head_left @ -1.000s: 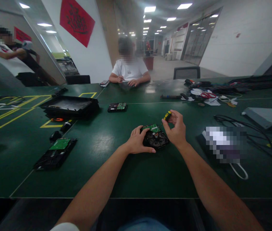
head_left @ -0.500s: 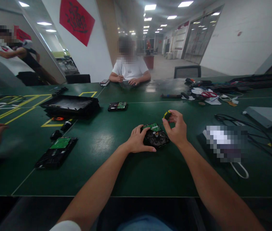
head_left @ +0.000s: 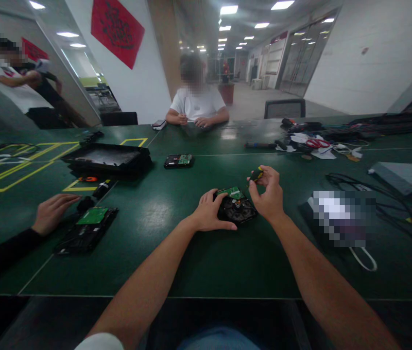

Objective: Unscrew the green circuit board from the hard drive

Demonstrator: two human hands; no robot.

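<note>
A hard drive (head_left: 235,206) with a green circuit board lies on the dark green table in front of me. My left hand (head_left: 209,210) grips it from the left, thumb along the near edge and fingers over the far left corner. In my right hand (head_left: 268,192), just right of the drive, a screwdriver (head_left: 256,174) with a black and yellow handle is pinched between thumb and fingers. Its handle slants up to the right; I cannot make out its tip.
Another person's hand (head_left: 56,211) reaches in from the left beside a second drive (head_left: 88,229). A smaller drive (head_left: 178,161) and a black tray (head_left: 109,158) lie farther back. Cables (head_left: 391,206) and a grey box (head_left: 406,177) are at right.
The screwdriver in my right hand has shifted slightly right and tilted. My left hand and the hard drive have stayed put. The other person's hand has moved in from the left.
</note>
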